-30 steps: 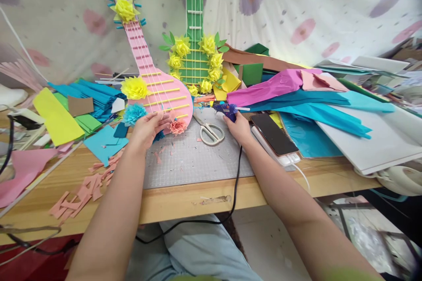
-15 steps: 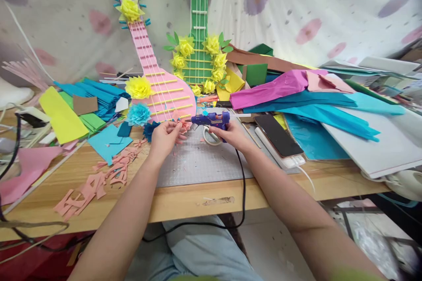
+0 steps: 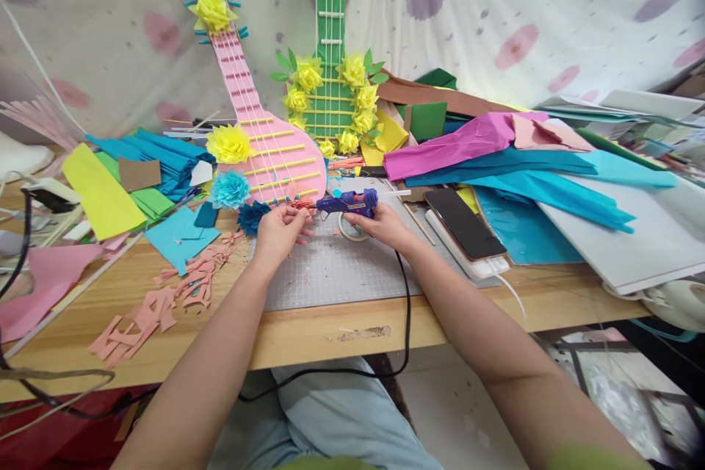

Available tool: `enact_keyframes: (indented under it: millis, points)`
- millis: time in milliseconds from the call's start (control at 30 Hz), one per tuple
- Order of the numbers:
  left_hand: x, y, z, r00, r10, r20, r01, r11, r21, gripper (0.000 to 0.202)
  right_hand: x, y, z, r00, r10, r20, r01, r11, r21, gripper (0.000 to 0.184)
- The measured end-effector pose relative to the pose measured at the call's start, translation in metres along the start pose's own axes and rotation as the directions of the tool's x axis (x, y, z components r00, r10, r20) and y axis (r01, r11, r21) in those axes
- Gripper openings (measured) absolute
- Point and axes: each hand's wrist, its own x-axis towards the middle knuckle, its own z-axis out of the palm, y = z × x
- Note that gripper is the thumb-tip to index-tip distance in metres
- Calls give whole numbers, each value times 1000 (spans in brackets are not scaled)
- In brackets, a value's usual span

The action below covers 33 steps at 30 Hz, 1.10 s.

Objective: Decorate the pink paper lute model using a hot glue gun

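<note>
My right hand (image 3: 385,225) is wrapped round a blue glue gun (image 3: 348,202), with a white glue stick (image 3: 397,193) poking out of its back. The nozzle points left, close to a coral paper flower (image 3: 302,204). Fingers of my left hand (image 3: 280,232) are pinched on that flower, which they partly hide. Behind my hands leans a pink paper lute (image 3: 282,154) with yellow bars and white strings. A yellow flower (image 3: 228,144), a light blue flower (image 3: 230,189) and a dark blue flower (image 3: 253,217) line its left edge.
A green paper instrument (image 3: 331,99) with yellow flowers stands behind. Coral paper scraps (image 3: 159,308) lie on the left of the table. A grey cutting mat (image 3: 341,283) is under my hands; a phone (image 3: 465,224) and coloured paper (image 3: 556,191) lie right. The black cord (image 3: 408,308) hangs over the front edge.
The coral flower, spread open before, now looks turned more edge-on in my left hand. The glue gun has shifted slightly left and its nozzle stays close to the flower.
</note>
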Motion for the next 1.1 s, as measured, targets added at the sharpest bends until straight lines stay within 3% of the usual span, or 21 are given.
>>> enact_keyframes:
  millis: [700,1100]
  points:
    - [-3,2,0,1000,1,-11,0,998,62,16,1,4,1,1000,-9,20,10,999,-50,36]
    - [-2,3,0,1000,13,-15,-13,999,-35,23,0,1,-1,1000,16,26,-15,998,-62,36]
